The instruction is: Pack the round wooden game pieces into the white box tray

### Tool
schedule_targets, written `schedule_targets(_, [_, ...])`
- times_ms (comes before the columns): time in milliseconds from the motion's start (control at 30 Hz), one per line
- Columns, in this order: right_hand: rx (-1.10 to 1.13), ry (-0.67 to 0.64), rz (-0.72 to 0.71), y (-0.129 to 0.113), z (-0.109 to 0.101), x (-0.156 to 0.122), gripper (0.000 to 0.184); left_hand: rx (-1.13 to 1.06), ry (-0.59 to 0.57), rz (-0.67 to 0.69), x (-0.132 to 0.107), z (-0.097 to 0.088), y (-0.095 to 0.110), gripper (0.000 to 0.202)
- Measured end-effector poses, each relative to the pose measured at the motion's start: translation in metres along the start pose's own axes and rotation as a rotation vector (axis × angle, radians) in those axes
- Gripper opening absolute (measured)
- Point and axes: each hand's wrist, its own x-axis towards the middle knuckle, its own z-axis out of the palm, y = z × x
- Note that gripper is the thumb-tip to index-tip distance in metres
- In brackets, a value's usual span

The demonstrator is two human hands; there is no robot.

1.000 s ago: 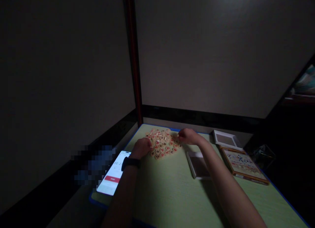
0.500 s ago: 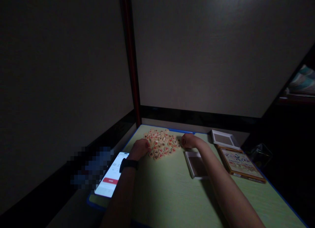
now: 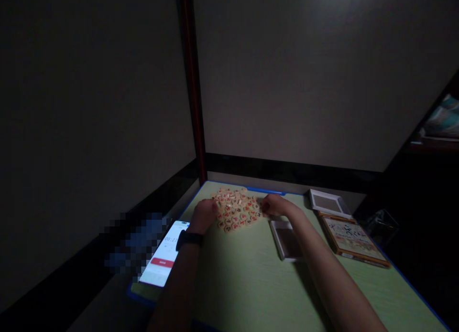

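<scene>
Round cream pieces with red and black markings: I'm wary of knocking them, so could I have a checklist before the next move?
1. Round cream pieces between left hand and right hand: ok.
2. Either hand gripping a piece: cannot tell, too dark there.
3. Shallow white rectangular tray fully in view: not ok, right forearm covers part.
4. Bright white-screened phone fully in view: not ok, left arm covers part.
5. Flat printed orange-edged box on green table: ok.
</scene>
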Motion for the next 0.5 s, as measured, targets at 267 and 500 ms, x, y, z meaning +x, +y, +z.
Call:
schedule_targets(267, [-0.045, 0.084, 0.06, 0.006, -0.007, -0.004, 0.039, 0.048, 0.009, 0.093, -0.001, 0.015, 0.003, 0.027])
schedule_targets(500, [-0.161, 0.185, -0.038, -0.005, -0.002, 0.028, 0.042, 0.015, -0.068, 0.098, -0.003, 0.011, 0.008, 0.028])
